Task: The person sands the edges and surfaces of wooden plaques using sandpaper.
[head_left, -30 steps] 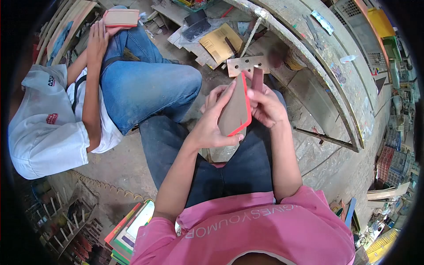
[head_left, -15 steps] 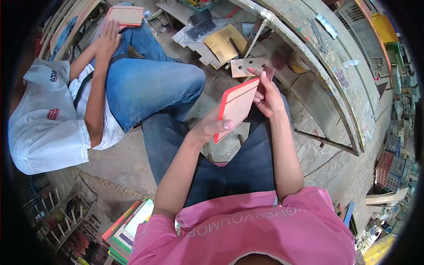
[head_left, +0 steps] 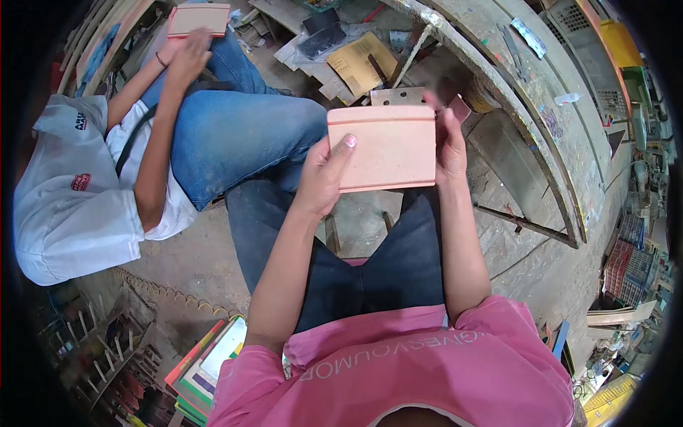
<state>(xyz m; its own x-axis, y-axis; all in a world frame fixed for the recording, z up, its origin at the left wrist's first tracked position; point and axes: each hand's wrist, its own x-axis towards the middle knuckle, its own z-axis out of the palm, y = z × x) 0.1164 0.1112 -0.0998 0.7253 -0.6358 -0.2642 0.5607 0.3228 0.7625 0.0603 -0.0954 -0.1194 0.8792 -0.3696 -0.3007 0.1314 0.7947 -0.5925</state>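
Observation:
A flat wooden panel (head_left: 384,153) with reddish edges and a groove along its top faces me above my lap. My left hand (head_left: 324,174) grips its left side, thumb on the front face and fingers behind. Against the panel's right edge is my right hand (head_left: 452,146), its fingers curled and partly hidden, the fingertips blurred. A small reddish-brown flat piece (head_left: 461,109), perhaps sandpaper, shows at those fingers and appears held in them.
On the left sits a co-worker in a white shirt (head_left: 85,192), hands on a similar panel (head_left: 199,20). A curved worktable (head_left: 548,121) stands at the right. Cardboard (head_left: 363,62) and scraps lie ahead; coloured boards (head_left: 210,370) lean at lower left.
The panel has turned from a steep slant to show its broad face. My right hand moved slightly right and down, the reddish-brown piece moving with it. The co-worker's hand shifted over their panel.

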